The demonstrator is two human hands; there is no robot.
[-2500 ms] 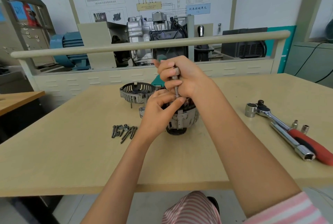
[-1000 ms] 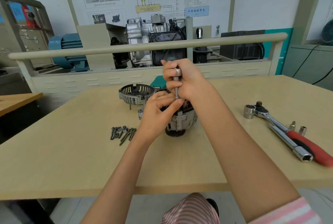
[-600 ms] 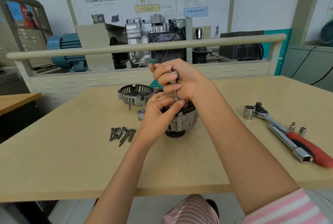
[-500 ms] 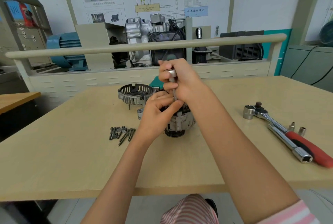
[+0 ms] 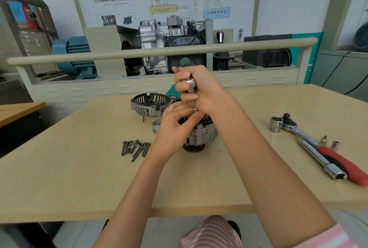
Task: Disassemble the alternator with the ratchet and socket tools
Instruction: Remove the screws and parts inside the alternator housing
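Right hand (image 5: 201, 88) gripping upright socket driver (image 5: 191, 93) over alternator (image 5: 200, 135); left hand (image 5: 175, 126) curled steadying alternator top; tilt w/ torque could slip driver off fastener, rounding it.

Right hand (image 5: 201, 88) grips an upright driver (image 5: 191, 92) over the alternator (image 5: 201, 134); left hand (image 5: 175, 126) steadies it.

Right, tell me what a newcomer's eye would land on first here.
First, the two hands at the table's middle: the right hand grips an upright metal driver over the alternator, which the left hand steadies. Next, the red-handled ratchet lying at the right, then the removed bolts and the vented end cover at the left.
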